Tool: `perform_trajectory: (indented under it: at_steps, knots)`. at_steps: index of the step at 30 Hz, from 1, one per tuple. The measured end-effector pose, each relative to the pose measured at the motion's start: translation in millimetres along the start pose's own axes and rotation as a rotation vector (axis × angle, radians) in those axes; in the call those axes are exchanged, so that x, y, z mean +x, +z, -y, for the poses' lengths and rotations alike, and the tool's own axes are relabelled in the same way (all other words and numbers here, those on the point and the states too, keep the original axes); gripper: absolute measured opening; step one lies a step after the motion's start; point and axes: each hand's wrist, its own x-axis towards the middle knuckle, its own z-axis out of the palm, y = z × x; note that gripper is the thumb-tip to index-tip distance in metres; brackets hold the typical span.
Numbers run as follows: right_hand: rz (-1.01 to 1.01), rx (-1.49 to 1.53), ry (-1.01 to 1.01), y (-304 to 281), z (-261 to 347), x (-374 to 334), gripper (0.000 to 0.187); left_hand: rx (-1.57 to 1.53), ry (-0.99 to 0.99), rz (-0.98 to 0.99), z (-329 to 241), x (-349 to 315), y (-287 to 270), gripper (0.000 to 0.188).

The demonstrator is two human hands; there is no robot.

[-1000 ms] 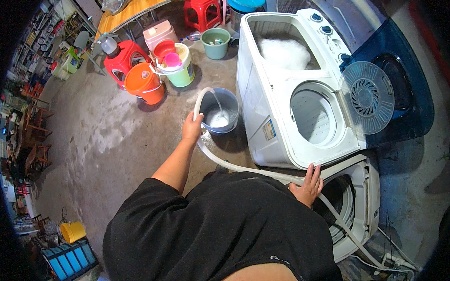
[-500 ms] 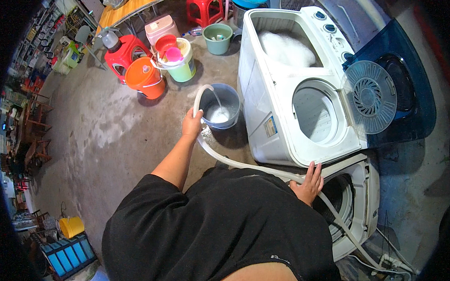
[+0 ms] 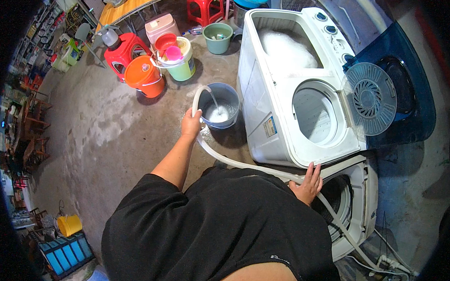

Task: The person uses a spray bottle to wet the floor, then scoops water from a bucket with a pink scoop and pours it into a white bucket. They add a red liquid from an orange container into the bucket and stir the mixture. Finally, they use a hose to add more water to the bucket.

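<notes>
My left hand (image 3: 191, 124) is closed round a whitish hose (image 3: 224, 159), a little below its bent end. Water runs from that end into a grey-blue bucket (image 3: 220, 104) on the floor, where white froth shows. My right hand (image 3: 308, 185) lies with fingers stretched out at the near edge of the white twin-tub washing machine (image 3: 266, 107), its thumb by the hose. From there the hose passes on over a second white machine lying below (image 3: 354, 194). White foam (image 3: 287, 49) fills much of the wash tub; the round spin tub (image 3: 317, 114) stands uncovered.
Left of the washer stand an orange lidded bucket (image 3: 144, 77), a pale green bucket (image 3: 180, 67), a red stool (image 3: 123, 52) and a green basin (image 3: 217, 38). The dark blue lid (image 3: 415, 97) leans open at the right. A wooden table (image 3: 135, 6) is at the back.
Water keeps running into the bucket, and the splash inside it looks slightly different. Both hands stay nearly where they were.
</notes>
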Motion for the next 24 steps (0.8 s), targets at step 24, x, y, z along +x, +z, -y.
perform_trajectory:
  at_steps: [24]
  knots:
    - [-0.006,-0.006,-0.007,2.9,-2.0,-1.0,0.091,-0.045,0.027,-0.022,-10.5,-6.7,0.9,0.030]
